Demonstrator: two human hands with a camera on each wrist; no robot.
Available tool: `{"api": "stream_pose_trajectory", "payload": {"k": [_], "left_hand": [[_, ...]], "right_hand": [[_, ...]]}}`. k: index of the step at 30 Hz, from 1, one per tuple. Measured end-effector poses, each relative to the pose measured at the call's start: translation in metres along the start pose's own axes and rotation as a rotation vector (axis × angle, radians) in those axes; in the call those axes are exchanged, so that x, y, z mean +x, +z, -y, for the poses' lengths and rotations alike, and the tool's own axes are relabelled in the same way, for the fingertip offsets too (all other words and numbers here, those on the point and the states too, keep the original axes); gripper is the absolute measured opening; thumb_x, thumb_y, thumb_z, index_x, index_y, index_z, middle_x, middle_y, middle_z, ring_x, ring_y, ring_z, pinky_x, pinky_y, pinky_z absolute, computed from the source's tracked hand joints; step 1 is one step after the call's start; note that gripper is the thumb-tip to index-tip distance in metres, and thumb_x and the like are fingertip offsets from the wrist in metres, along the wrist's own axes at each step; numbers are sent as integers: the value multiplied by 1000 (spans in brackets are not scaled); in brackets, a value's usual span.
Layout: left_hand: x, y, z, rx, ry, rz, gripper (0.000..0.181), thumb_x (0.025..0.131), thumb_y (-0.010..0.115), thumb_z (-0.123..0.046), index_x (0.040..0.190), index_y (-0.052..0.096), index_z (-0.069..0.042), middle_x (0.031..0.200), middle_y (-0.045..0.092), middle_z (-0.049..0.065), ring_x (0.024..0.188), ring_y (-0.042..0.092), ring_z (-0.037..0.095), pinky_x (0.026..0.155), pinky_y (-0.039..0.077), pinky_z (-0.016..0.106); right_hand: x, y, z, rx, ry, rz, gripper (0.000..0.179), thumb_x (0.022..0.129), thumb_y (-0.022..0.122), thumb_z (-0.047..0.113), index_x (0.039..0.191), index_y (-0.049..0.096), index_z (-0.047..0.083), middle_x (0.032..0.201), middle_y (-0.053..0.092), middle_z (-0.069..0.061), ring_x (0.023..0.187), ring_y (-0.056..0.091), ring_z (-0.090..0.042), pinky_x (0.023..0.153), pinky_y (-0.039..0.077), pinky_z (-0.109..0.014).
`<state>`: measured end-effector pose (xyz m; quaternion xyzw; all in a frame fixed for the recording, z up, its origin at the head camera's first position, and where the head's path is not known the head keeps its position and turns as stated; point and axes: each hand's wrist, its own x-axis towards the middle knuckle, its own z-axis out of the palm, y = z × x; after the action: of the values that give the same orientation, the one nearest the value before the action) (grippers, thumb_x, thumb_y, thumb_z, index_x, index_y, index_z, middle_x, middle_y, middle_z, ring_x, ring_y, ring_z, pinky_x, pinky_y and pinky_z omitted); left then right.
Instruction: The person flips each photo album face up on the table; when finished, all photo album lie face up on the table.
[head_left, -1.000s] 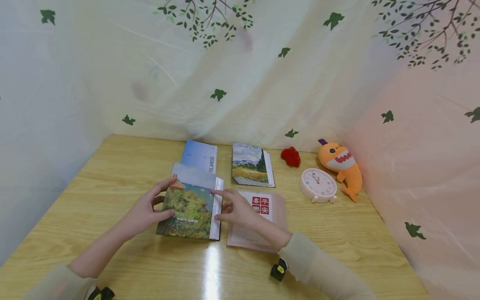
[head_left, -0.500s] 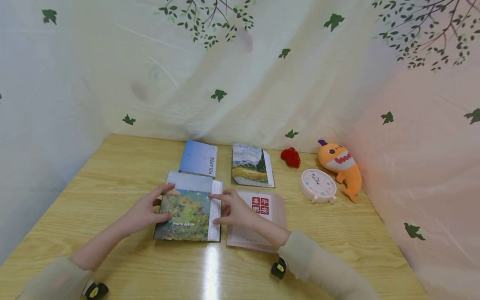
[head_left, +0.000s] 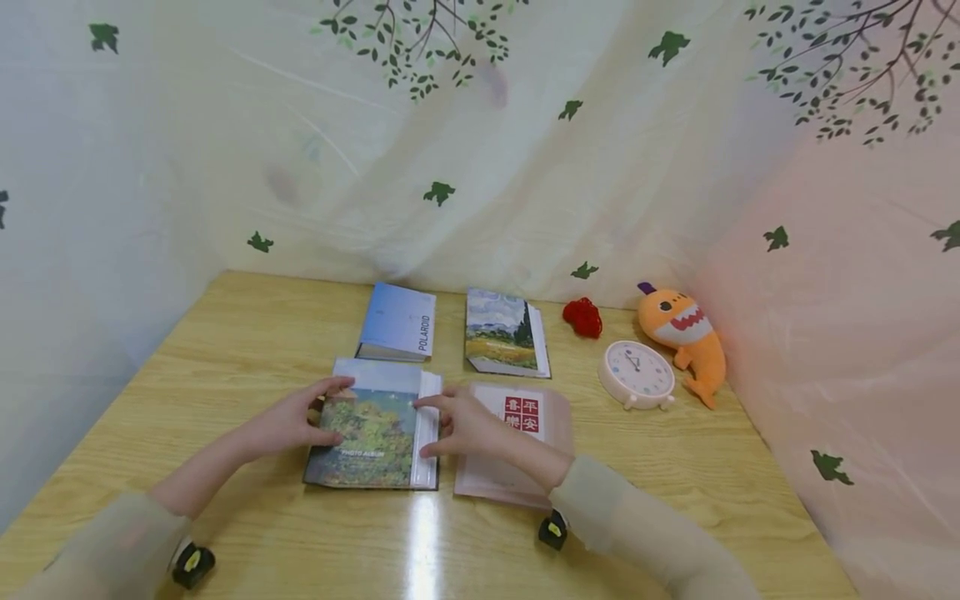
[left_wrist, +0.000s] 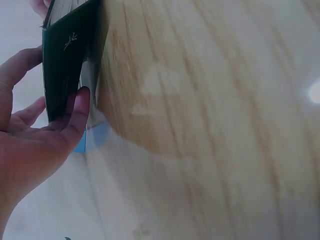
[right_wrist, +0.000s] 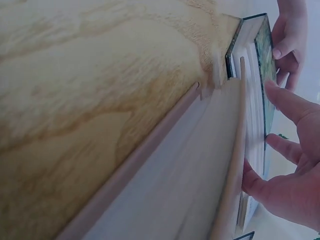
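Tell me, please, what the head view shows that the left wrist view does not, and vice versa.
Only the head view shows the clock, the red bundle and the shark toy. Only the left wrist view shows the white mark on the dark side of the held album. Both show that album, the left hand holding it, and the table.

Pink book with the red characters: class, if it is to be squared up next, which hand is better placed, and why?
Probably the right hand: it is nearer, its wrist above the pink book. The left hand is at the photo album's left edge, farther away.
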<state>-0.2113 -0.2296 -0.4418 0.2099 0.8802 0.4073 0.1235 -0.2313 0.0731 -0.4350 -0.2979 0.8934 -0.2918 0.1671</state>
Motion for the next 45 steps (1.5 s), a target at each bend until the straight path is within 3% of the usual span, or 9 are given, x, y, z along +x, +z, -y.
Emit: {"api": "stream_pose_trajectory", "payload": {"k": [9, 18, 28, 32, 36, 39, 42, 45], "left_hand": [[8, -2, 9, -20, 6, 63, 80, 83, 73, -32, 146, 32, -8, 142, 39, 22, 122, 42, 42, 93, 45, 49], [4, -3, 4, 8, -12, 70, 82, 81, 74, -34, 146, 32, -8, 142, 40, 23, 125, 39, 45, 96, 40, 58], [1, -4, -1, 46, -37, 64, 85, 81, 73, -37, 147, 29, -7, 140, 41, 24, 129, 34, 48, 98, 34, 64], [5, -6, -9, 86, -35, -12, 89, 82, 73, -35, 149, 23, -6, 140, 42, 26, 122, 43, 47, 90, 43, 56], [10, -5, -23, 101, 8, -111, 87, 83, 72, -29, 150, 21, -7, 146, 34, 26, 99, 60, 35, 76, 50, 43], [13, -2, -37, 64, 48, -126, 86, 84, 72, -24, 150, 21, -6, 149, 27, 26, 88, 64, 29, 72, 55, 38], [15, 3, -53, 72, 78, -131, 84, 84, 73, -21, 150, 22, -6, 150, 25, 24, 107, 58, 35, 80, 55, 41], [18, 8, -67, 99, 95, -129, 83, 83, 73, -21, 149, 24, -7, 152, 23, 22, 126, 41, 43, 89, 50, 48]], "right_hand": [[-1, 4, 6, -148, -14, 50, 75, 76, 76, 45, 140, 45, 24, 137, 44, -15, 118, 47, -24, 93, 46, -33], [-2, 6, 8, -165, 12, 65, 79, 73, 79, 42, 142, 43, 26, 138, 42, -15, 120, 46, -25, 96, 45, -35], [-7, -2, 10, -182, -19, 129, 80, 76, 76, 43, 144, 39, 25, 146, 36, -13, 131, 40, -26, 104, 40, -39], [-12, -10, 10, -175, -43, 126, 80, 78, 75, 42, 145, 37, 22, 150, 33, -12, 137, 32, -29, 109, 33, -45], [-21, -20, 10, -150, -77, 96, 78, 79, 75, 38, 145, 38, 21, 152, 29, -13, 139, 28, -30, 110, 32, -47], [-30, -28, 9, -144, -112, 64, 76, 80, 75, 37, 145, 38, 22, 153, 28, -13, 138, 30, -30, 107, 35, -47], [-41, -37, 6, -150, -141, 28, 76, 80, 75, 37, 145, 39, 23, 153, 29, -10, 138, 31, -27, 107, 36, -46], [-51, -43, 1, -145, -141, 0, 75, 79, 76, 36, 144, 40, 25, 153, 29, -5, 138, 31, -25, 107, 37, -45]]}}
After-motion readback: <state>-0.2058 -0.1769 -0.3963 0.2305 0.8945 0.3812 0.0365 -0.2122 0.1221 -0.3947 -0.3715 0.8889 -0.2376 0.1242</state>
